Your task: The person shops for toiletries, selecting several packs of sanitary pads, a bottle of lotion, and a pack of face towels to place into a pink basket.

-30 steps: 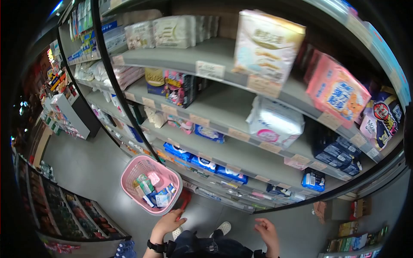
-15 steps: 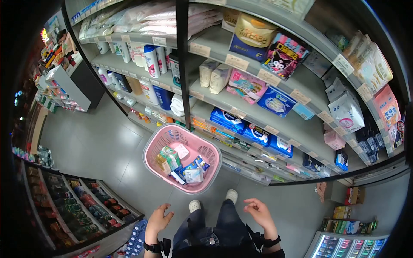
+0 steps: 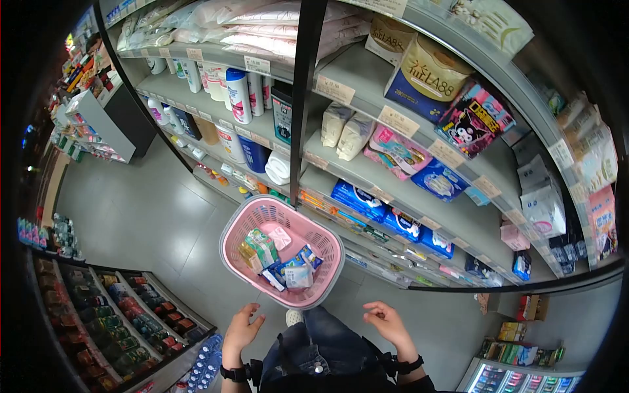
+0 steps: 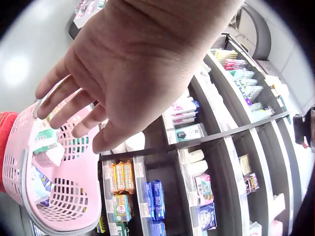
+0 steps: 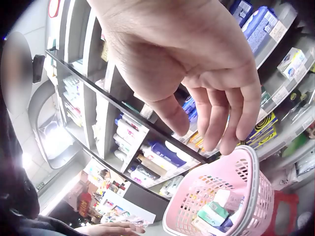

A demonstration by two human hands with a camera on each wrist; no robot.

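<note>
A pink shopping basket (image 3: 314, 278) with a grey rim stands on the floor just ahead of the person's feet. Inside it lie a green-and-white pack (image 3: 262, 245), a pale pink pack (image 3: 280, 238) and blue-and-white packs (image 3: 299, 276). My left hand (image 3: 242, 331) hangs near the basket's front left side, its fingers loosely extended and holding nothing. To the right of the basket, my right hand (image 3: 391, 325) hangs with loosely bent fingers and nothing in its grasp. Both wrist views show the palms bare, with the basket beyond the fingers.
Shelving with toiletries rises ahead, split by a black upright (image 3: 304, 98). Shampoo bottles (image 3: 238, 96) stand left of it, blue packs (image 3: 359, 200) right. A low drinks rack (image 3: 118, 321) is at the left, with bottled water packs (image 3: 204, 363) beside it. A chiller (image 3: 517, 378) is at lower right.
The view has swung left along the shelves and the person has stepped closer to the basket. The left hand, earlier by the basket's red handle, has drawn back from it.
</note>
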